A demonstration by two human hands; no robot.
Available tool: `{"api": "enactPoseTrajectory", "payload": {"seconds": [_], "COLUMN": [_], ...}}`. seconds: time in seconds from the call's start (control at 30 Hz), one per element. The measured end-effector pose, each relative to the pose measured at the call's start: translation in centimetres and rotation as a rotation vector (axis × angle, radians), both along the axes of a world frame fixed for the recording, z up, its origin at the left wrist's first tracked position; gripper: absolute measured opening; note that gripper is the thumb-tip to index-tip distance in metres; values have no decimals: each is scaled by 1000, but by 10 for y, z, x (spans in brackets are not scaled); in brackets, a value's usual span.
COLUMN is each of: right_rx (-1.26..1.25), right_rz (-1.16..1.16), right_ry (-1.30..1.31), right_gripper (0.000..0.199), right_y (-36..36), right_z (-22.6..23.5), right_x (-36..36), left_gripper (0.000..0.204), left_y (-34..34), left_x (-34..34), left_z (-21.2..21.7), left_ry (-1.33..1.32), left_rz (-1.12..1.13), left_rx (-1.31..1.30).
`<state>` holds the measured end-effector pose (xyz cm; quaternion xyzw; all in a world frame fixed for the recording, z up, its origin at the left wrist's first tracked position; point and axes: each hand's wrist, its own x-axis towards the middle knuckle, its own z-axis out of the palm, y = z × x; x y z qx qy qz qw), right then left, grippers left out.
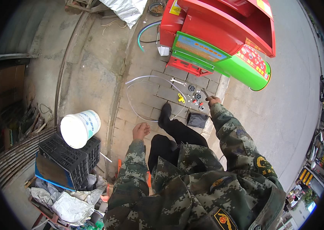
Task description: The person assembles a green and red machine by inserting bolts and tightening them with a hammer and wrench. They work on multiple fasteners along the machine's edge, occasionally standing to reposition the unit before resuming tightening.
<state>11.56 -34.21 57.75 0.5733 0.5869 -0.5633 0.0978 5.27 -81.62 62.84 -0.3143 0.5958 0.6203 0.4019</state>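
grey metal pliers (205, 93) in r hand (212, 100)

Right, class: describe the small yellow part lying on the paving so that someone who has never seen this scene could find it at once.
Start at the big red and green machine at the top of the view. On the grey paving bricks just below it, small parts lie scattered in front of the right hand, inside the loop of clear tube. The yellow part is the only bright yellow piece; its neighbours are dark wheels and a silver wrench.

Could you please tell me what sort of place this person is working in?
Probably an outdoor roadside repair spot: brick paving beside an asphalt road, a large red and green machine, and small parts scattered by the right hand.
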Motion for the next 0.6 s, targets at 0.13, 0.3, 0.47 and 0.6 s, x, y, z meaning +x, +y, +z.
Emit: {"api": "enactPoseTrajectory", "payload": {"seconds": [0.13, 0.3, 0.47, 0.6], "right_rx": [19, 53, -63, -65], "right_rz": [110, 184, 101, 124], "right_ry": [5, 162, 215, 312], "right_gripper": [23, 24, 23, 26], "right_y": [-9, -18, -23, -20], "right_z": [-37, -44, -68, -111], "right_x": [-77, -143, -184, -205], "left_gripper": [40, 52, 55, 52], "left_y": [51, 138, 232, 306], "left_x": [-115, -232, -317, -375], "left_z": [-64, -138, -229, -302], "left_ry": [30, 39, 164, 228], "left_rz": [-139, -187, -299, -477], "left_rx": [99, 338, 479, 688]}}
